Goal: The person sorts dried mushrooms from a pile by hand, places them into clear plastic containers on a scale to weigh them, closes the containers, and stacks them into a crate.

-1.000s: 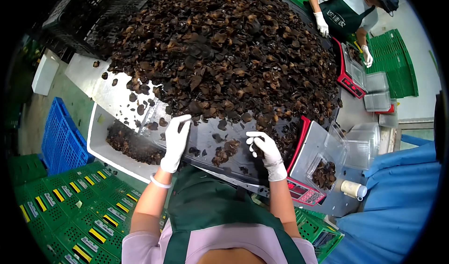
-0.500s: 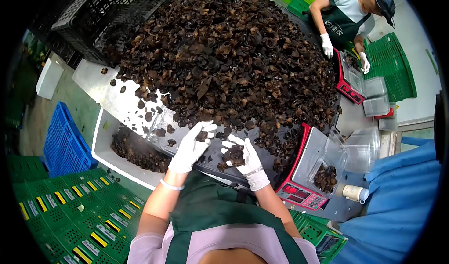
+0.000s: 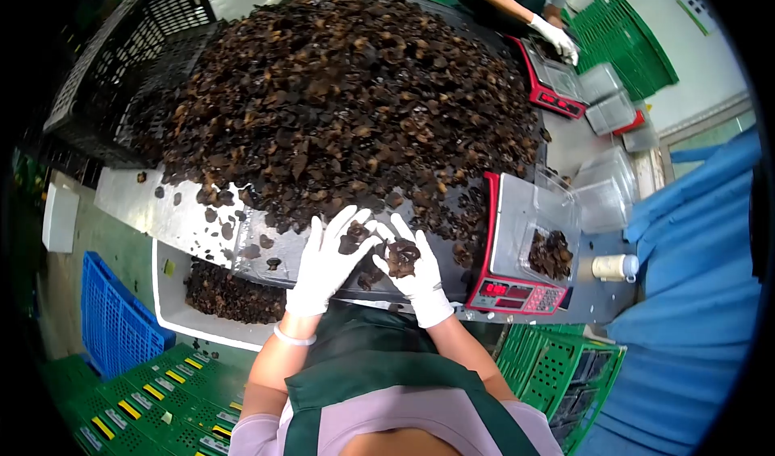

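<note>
A broad heap of dark brown fungus pieces covers the table. At its near edge my left hand, in a white glove, has its fingers bent around a dark fungus piece. Just right of it, my gloved right hand holds a small clump of fungus against its palm and fingers. The two hands are side by side. Right of them stands a red scale with a clear plastic box on its plate, and fungus lies in the box.
A black crate stands back left. A white bin with fungus is below the table's left edge. Stacked clear boxes and a white bottle are right. A co-worker's gloved hand is over a second scale.
My hands have come together near the heap's front edge, and my right hand has moved left from beside the scale, with a clump now in it. The view has turned; the co-worker's hands reach over their scale.
</note>
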The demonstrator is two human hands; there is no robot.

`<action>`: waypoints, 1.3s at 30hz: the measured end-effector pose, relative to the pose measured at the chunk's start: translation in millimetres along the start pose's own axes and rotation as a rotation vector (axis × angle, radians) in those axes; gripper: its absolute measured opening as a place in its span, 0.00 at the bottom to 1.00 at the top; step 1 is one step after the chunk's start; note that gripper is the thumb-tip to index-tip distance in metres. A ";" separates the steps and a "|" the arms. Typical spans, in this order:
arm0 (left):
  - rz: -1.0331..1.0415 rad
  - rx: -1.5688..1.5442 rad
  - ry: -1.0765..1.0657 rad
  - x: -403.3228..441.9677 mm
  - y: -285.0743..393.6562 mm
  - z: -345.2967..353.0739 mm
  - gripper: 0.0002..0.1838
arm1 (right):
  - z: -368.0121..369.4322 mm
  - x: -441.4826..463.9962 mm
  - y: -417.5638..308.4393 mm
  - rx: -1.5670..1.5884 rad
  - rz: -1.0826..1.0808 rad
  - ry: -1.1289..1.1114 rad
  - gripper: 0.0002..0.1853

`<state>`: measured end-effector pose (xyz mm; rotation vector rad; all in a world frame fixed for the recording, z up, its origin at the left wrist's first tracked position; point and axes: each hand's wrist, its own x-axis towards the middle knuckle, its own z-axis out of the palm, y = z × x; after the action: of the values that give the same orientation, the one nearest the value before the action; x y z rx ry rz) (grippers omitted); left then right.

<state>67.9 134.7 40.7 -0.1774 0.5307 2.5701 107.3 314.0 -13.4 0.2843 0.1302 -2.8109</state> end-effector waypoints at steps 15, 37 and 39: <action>0.643 1.659 0.438 -18.5 -41.2 -117.7 0.18 | 55.4 -143.4 -192.5 -0.783 -0.668 0.288 0.32; 0.191 2.276 0.000 -49.6 -94.9 -35.3 0.58 | -15.3 -80.4 -55.2 -2.358 -0.105 0.053 0.57; 0.127 2.418 -0.027 -48.4 -106.3 -40.1 0.57 | -33.0 -63.1 -46.4 -2.431 -0.041 0.086 0.60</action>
<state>164.2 181.3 -21.0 0.6865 2.8072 0.4823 157.4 380.8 -29.7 -0.2325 2.7382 -0.8639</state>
